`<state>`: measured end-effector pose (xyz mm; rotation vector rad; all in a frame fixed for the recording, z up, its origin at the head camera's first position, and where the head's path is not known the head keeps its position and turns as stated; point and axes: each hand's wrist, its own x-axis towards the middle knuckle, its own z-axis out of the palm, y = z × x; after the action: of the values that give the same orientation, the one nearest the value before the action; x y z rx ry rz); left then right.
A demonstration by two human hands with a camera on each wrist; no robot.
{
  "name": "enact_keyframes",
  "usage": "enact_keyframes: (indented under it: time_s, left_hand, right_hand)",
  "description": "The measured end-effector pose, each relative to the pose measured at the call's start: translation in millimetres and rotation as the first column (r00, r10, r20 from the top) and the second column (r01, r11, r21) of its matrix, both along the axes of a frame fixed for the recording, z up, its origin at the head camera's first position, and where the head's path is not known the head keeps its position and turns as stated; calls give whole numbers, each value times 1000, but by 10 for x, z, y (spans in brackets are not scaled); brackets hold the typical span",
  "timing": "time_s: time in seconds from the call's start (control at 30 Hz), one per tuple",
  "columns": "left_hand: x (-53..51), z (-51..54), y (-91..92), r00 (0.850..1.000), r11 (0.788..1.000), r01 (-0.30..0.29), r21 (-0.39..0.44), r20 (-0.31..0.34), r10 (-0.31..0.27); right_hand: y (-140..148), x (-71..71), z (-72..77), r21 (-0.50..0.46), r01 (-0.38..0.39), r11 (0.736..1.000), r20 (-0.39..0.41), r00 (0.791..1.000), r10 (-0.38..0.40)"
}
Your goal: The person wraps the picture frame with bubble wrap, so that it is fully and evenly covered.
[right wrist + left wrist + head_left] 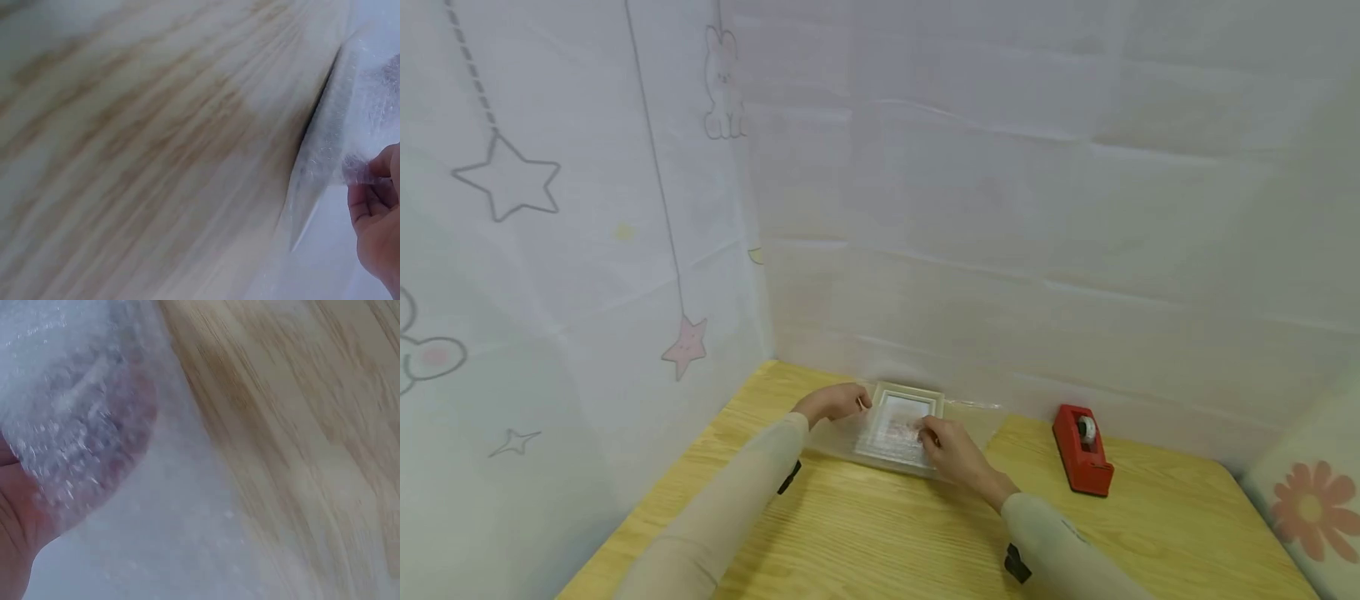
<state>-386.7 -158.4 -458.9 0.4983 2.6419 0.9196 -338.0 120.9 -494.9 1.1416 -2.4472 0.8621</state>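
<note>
A cream picture frame (910, 390) lies on a sheet of clear bubble wrap (835, 437), part of which is folded over the frame's lower portion. At the frame's left side, my left hand (837, 402) has curled fingers and holds the wrap. In the left wrist view, bubble wrap (81, 434) covers much of that hand, so its fingers show only faintly. My right hand (953, 450) is above the frame's right side. In the right wrist view, its thumb and fingers pinch the edge of the wrap (331, 125).
A red tape dispenser (1081, 450) with a roll of tape stands to the right on the wooden table (865, 533). Pale printed curtains (962, 208) hang close behind the table and along its left side.
</note>
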Motion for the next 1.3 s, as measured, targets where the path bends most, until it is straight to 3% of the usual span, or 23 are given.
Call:
enact_keyframes:
  time_s: [0.13, 0.27, 0.37, 0.47, 0.53, 0.57, 0.67, 0.73, 0.77, 0.8, 0.87, 1.0, 1.07, 1.13, 1.3]
  left_hand:
    - [-54, -66, -60, 997, 998, 60, -1, -57, -60]
    - [-84, -117, -77, 993, 993, 102, 52, -70, -98]
    - [-52, -112, -71, 990, 996, 85, 1, -112, -84]
    - [27, -43, -18, 977, 994, 6, -108, -211, -28]
    - [103, 23, 64, 943, 979, -65, -194, -333, -4]
    - [145, 48, 116, 916, 968, -98, -232, -401, -4]
    - [300, 59, 298, 817, 928, -159, -336, -573, -68]
    - [422, 14, 414, 760, 908, -139, -394, -630, -157]
    - [483, -27, 463, 743, 897, -116, -426, -637, -206]
    - [546, -65, 509, 738, 890, -82, -449, -628, -249]
    - [669, -126, 582, 742, 872, -10, -490, -589, -322]
    - [824, -193, 666, 796, 835, 110, -540, -455, -399]
    - [849, -209, 677, 815, 821, 139, -554, -407, -413]
    - [846, -229, 673, 829, 821, 158, -549, -378, -412]
    - [818, -314, 655, 840, 837, 186, -515, -359, -408]
  right_hand:
    - [11, -34, -47, 30, 85, 996, -20, 996, -84]
    - [20, -49, -113, 44, 159, 986, -98, 983, -154]
    - [15, -52, -163, 66, 187, 980, -178, 969, -173]
    - [-4, -46, -195, 93, 207, 974, -231, 956, -181]
    - [-22, -33, -203, 103, 218, 970, -242, 952, -188]
    - [-32, -26, -203, 105, 224, 969, -241, 951, -193]
    - [-61, -6, -207, 103, 243, 964, -224, 950, -216]
    - [-74, 7, -213, 109, 257, 960, -203, 951, -232]
    - [-77, 11, -221, 112, 262, 959, -189, 953, -238]
    - [-79, 17, -224, 116, 265, 957, -174, 954, -243]
    - [-80, 24, -227, 129, 269, 954, -147, 957, -250]
    - [-71, 23, -198, 135, 288, 948, -109, 955, -275]
    - [-62, 12, -172, 132, 302, 944, -89, 952, -293]
    - [-54, -4, -148, 130, 310, 942, -70, 950, -303]
    - [-29, -17, -115, 141, 327, 934, -26, 945, -327]
